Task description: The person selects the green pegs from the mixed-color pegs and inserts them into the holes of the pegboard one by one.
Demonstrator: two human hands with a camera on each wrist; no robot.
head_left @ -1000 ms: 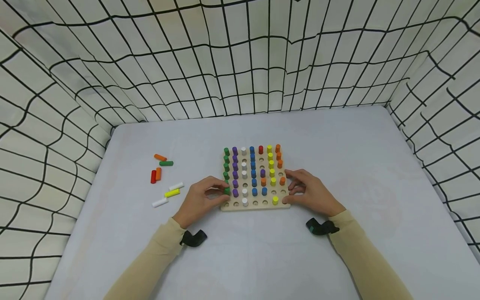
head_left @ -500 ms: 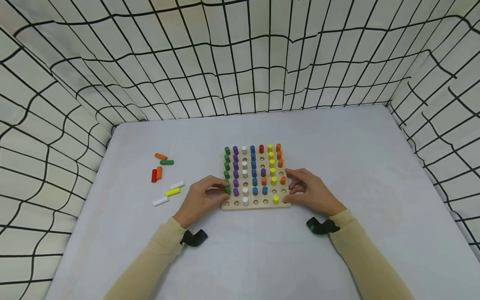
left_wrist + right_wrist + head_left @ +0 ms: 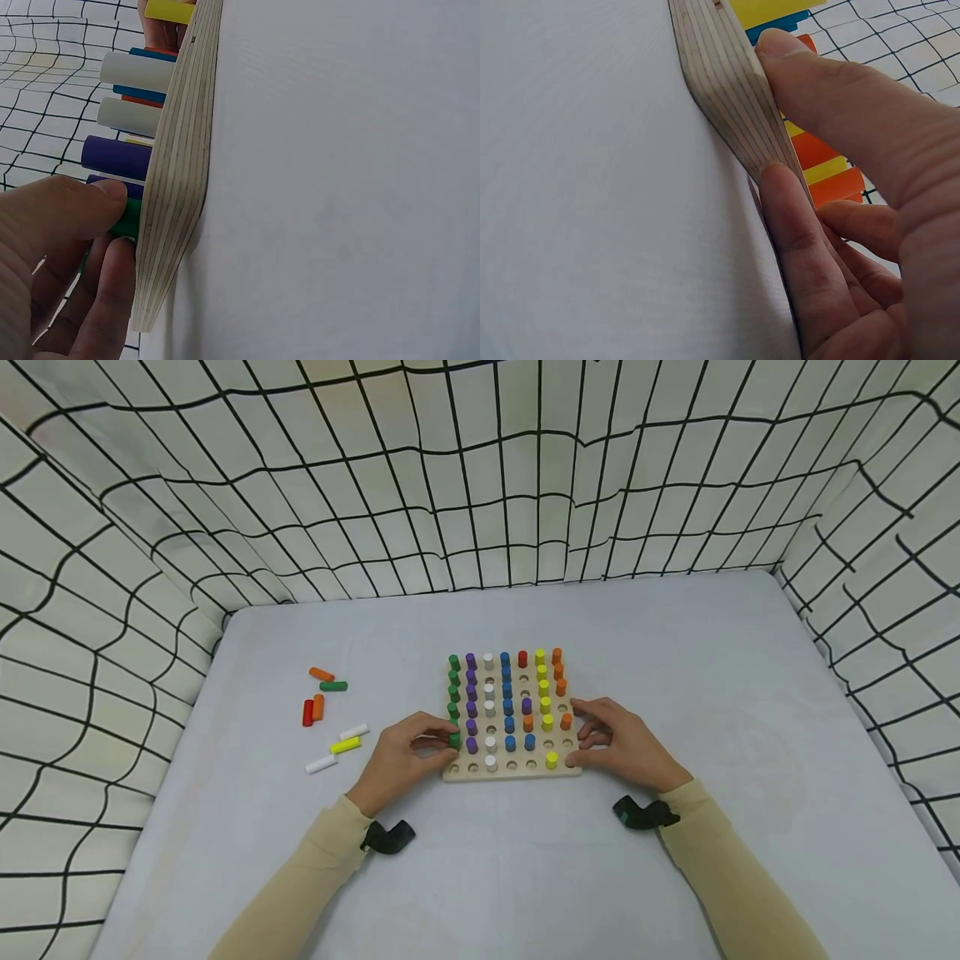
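On the grey table (image 3: 675,660) lies a wooden pegboard (image 3: 512,767) filled with rows of coloured pegs. The left hand (image 3: 401,758) pinches a green peg (image 3: 454,739) standing in the board's left column, near the front corner. The right hand (image 3: 624,745) grips the board's right front corner, thumb on top and fingers against the edge. Loose pegs (image 3: 330,718) lie well apart to the left.
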